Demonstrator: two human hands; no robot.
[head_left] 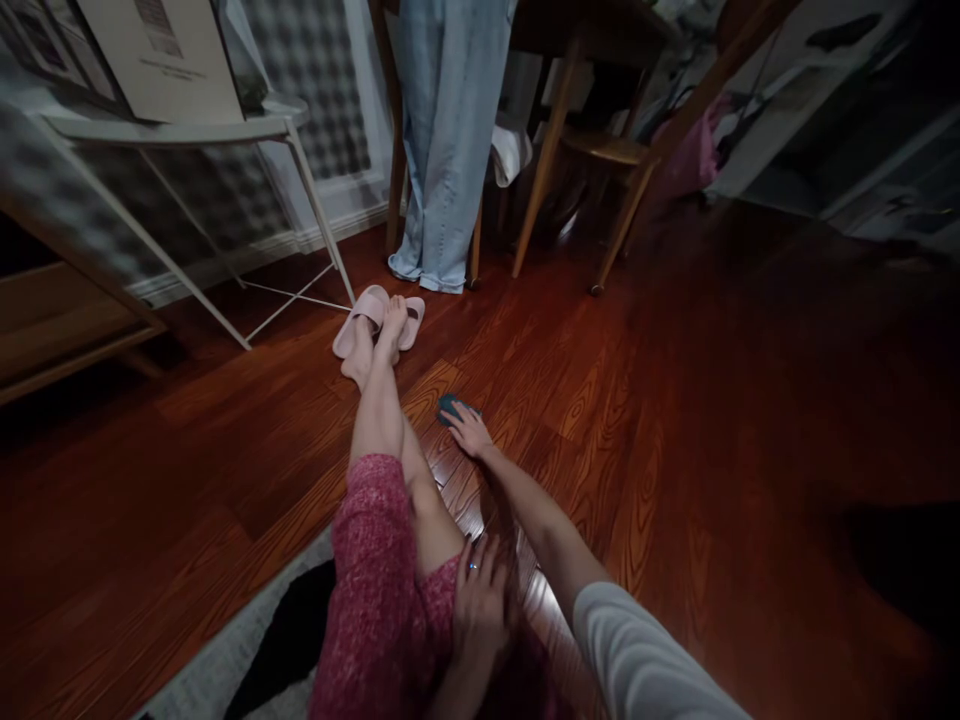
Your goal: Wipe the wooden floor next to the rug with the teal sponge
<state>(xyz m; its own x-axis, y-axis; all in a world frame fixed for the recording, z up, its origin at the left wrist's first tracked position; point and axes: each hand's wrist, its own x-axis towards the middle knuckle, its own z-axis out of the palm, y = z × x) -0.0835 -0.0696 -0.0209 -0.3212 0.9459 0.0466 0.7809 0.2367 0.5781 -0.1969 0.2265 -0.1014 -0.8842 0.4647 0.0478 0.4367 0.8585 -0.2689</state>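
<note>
**Dark red wood floor, and a little green thing at my fingers**

Shiny wood boards (675, 400) lie all round me as I sit with my legs (379, 400) out in front. My right hand (471, 432) is far out from me, flat and open, with the fingers spread. The fingertips (459, 420) touch the near edge of a small green thing (448, 406). It lies flat on the floor, just past them. I am not gripping it, and nothing is closed round it. My left hand (480, 600) lies open on my pink trouser leg (375, 560), well back from the right hand, and holds nothing.

To do this well, I think I should press softly. The floor looks slippy, and the thing could slide away from my fingers. A thumb on one side and fingers on the other would hold it best.

The thing looks like a flat oval. Its long way seems to run sideways, across my fingers, not along them. Part of it hides under my hand, so I cannot tell which end is the front. Pink slippers (360, 318) sit further out, past the hand and to its left.
</note>
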